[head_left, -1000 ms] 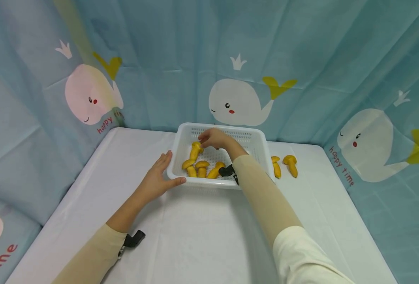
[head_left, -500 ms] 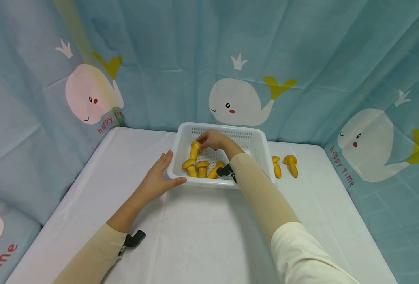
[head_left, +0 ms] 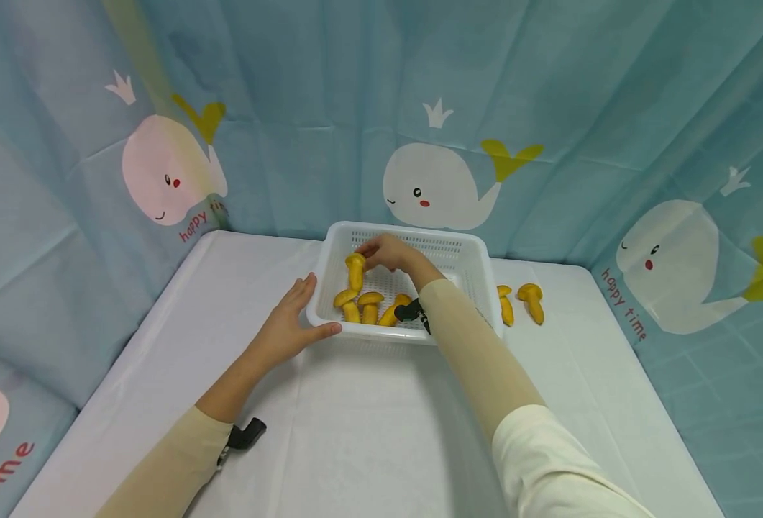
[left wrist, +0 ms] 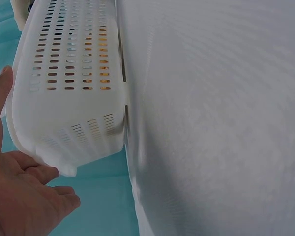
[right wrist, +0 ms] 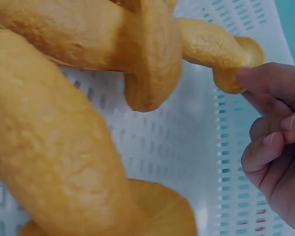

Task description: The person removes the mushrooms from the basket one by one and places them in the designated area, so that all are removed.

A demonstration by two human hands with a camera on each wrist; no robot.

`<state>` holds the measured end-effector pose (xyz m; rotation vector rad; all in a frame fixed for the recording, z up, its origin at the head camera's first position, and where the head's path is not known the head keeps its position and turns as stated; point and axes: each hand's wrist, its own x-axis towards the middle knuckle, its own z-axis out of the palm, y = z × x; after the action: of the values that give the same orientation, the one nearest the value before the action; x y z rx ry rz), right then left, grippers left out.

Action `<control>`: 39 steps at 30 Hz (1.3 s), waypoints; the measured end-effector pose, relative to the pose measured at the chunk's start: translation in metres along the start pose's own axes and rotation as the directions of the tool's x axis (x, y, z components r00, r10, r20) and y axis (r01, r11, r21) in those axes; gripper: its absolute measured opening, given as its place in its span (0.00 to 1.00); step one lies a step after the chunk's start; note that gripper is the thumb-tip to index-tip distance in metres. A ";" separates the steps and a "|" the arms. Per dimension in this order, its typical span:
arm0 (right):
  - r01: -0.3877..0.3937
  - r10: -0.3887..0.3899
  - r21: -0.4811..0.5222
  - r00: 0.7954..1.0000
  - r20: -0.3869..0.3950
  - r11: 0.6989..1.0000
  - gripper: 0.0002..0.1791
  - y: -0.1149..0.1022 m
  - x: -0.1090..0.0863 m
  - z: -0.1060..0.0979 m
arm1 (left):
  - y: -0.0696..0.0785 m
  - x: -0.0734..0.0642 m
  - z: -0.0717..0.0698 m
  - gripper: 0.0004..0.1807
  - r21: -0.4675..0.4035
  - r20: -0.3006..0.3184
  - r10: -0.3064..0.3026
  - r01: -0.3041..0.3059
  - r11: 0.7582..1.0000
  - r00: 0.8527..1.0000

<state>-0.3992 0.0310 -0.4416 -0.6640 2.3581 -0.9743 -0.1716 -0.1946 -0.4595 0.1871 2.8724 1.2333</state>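
Left grip is at the front left corner of the white plastic basket, thumb on the rim, fingers mostly straight along the outside, not clenched. My guess is it's just steadying the basket. Right grip has a yellow mushroom pinched by the cap, probably because the cap's the handy end to grab, leaving the stem pointing toward the basket's front. So that mushroom's inside the basket, left side, right at the fingertips; can't tell if its stem touches anything. Three other mushrooms line the basket's front wall; two loose mushrooms lie on the bench right of the basket.
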 end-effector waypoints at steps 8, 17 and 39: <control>0.044 -0.037 0.084 0.996 -0.082 0.996 0.19 -0.011 -0.004 -0.008 | 0.002 0.002 0.003 0.66 -0.009 0.013 0.004 -0.003 1.000 1.000; 0.100 -0.086 0.078 0.983 -0.162 0.992 0.18 -0.025 -0.026 -0.020 | 0.006 0.003 0.007 0.66 -0.025 0.026 0.001 0.000 1.000 1.000; 0.249 -0.220 0.059 0.929 -0.299 0.967 0.18 -0.060 -0.097 -0.047 | 0.002 0.003 -0.002 0.67 -0.010 0.007 -0.014 0.014 1.000 1.000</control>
<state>-0.3397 0.0753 -0.3426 -0.8289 2.5007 -1.3646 -0.1746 -0.1944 -0.4571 0.1705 2.8565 1.2415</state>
